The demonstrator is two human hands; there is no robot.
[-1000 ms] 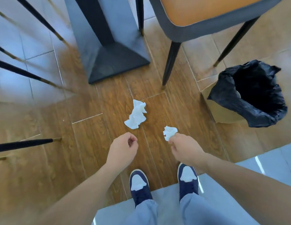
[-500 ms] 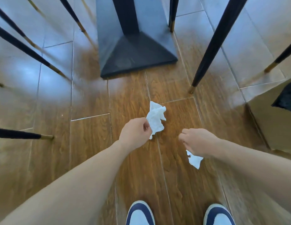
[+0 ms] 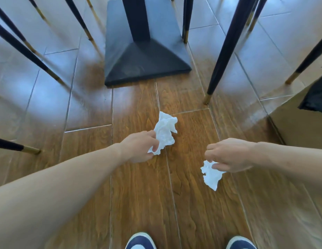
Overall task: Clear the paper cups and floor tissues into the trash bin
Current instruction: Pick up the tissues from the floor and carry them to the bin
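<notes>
A large crumpled white tissue (image 3: 165,132) lies on the wood-pattern floor, and my left hand (image 3: 140,148) pinches its near end between thumb and fingers. My right hand (image 3: 230,155) holds a smaller crumpled white tissue (image 3: 211,174), which hangs below the fingers above the floor. The trash bin (image 3: 300,126), a tan box with a black bag (image 3: 316,96), is cut off at the right edge. No paper cups are in view.
A black table base (image 3: 145,56) stands just beyond the large tissue. Black chair legs with gold tips (image 3: 223,51) rise at right and slant in at left (image 3: 27,51). My two blue-and-white shoes (image 3: 140,241) show at the bottom edge.
The view dropped closer to the floor. My left hand reached forward and closed on the large tissue. My right hand kept the small tissue, which now hangs below it.
</notes>
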